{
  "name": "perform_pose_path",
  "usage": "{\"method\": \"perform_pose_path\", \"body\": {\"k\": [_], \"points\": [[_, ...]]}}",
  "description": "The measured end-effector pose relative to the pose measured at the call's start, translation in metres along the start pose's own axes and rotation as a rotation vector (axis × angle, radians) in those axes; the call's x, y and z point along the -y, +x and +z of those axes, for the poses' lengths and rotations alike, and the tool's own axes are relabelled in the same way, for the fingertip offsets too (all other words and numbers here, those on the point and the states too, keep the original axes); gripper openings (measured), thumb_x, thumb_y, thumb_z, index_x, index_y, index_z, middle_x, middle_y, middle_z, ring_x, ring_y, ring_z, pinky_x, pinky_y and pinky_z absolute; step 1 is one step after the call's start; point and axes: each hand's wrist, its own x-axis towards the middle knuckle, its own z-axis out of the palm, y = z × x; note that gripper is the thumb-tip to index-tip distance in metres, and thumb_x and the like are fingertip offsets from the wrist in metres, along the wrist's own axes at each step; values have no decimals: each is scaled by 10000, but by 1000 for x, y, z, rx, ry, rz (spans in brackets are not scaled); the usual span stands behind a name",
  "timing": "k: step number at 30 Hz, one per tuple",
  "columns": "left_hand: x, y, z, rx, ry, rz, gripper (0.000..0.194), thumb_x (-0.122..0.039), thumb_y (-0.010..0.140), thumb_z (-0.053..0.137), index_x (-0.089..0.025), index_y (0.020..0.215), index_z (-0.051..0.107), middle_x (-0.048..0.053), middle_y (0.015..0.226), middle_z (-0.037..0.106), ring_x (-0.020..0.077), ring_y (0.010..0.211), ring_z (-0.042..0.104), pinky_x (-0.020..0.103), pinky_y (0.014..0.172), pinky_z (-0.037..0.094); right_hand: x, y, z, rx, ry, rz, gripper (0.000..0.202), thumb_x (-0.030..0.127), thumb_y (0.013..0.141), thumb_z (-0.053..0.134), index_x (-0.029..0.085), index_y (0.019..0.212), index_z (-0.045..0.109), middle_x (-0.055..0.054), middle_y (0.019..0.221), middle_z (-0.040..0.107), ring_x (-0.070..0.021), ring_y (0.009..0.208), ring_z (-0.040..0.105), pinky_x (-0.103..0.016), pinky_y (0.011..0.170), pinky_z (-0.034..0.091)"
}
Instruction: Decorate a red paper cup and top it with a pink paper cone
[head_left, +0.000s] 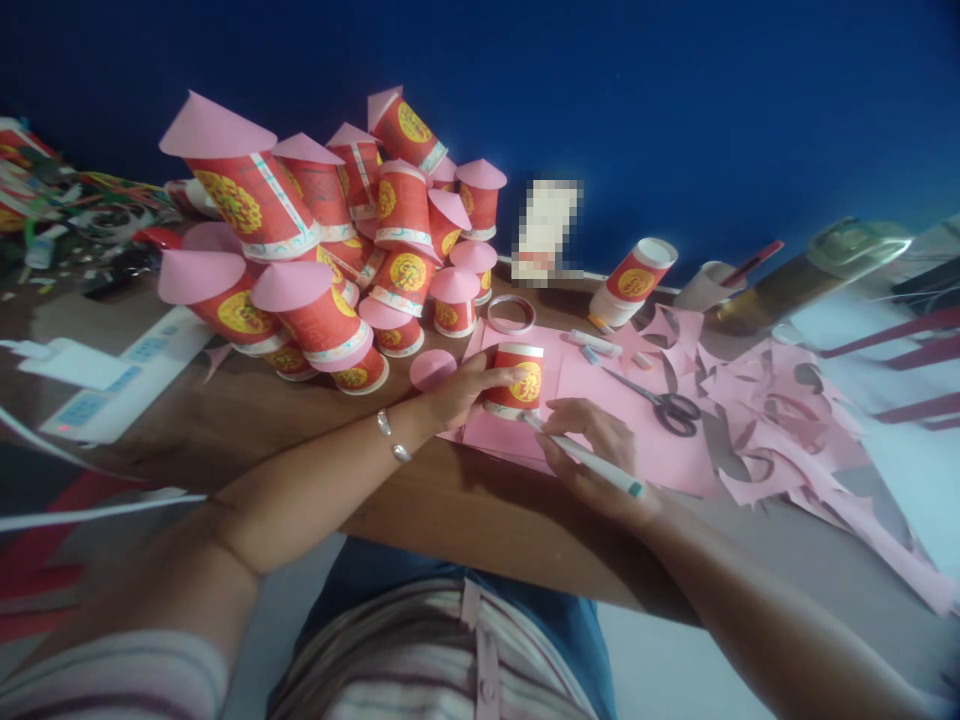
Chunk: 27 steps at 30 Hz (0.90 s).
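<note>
Wrapped around the left side of a red paper cup (510, 382) with a yellow emblem, my left hand (463, 390) steadies it over pink paper sheets (499, 438). My right hand (589, 440) grips a white pen (592, 462) with a green end, its tip close to the cup's lower rim. Whether the tip touches the rim I cannot tell. A small pink paper disc (433, 369) lies left of the cup. Scissors (671, 408) rest on the pink sheet to the right, and a tape roll (512, 314) lies behind the cup.
Red cups with pink cone tops (300, 310) are stacked at left, beside a white power strip (124, 375). Pink paper scraps (795, 430) spread across the right. Further back stand more red cups (637, 280), a white cup (705, 285) holding a red pen, and a bottle (810, 275).
</note>
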Motion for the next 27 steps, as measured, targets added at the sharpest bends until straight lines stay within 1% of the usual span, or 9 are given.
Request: {"method": "perform_pose_path", "body": {"k": [6,11,18,27], "points": [[-1,0,1,1,-2,-5,557,-388,743,899,-160,1206,688,138,1140,777,243,992,743,332,816,588,-1,-1,0,-2,-16,5,115,160,953,695,258,979,641,-19,845,764,-208,800,790,-323,689,637],[-1,0,1,10,-10,-7,574,-391,731,912,-150,1200,684,142,1123,769,238,961,741,321,780,591,-3,-4,1,-10,-20,16,108,173,958,705,258,981,642,-20,857,768,-212,822,795,-324,702,637],[-1,-1,1,-1,-20,-25,623,-395,731,916,-148,1243,660,136,1134,758,245,951,742,366,800,626,-4,-3,2,-6,-18,4,121,161,960,702,254,985,629,-13,845,758,-200,800,783,-312,694,626],[-1,-1,0,16,-24,-15,605,-396,746,916,-154,1245,674,138,1149,761,240,959,742,361,811,628,-3,-3,2,2,-20,7,125,158,965,702,256,986,627,-12,849,756,-197,798,780,-312,699,623]]}}
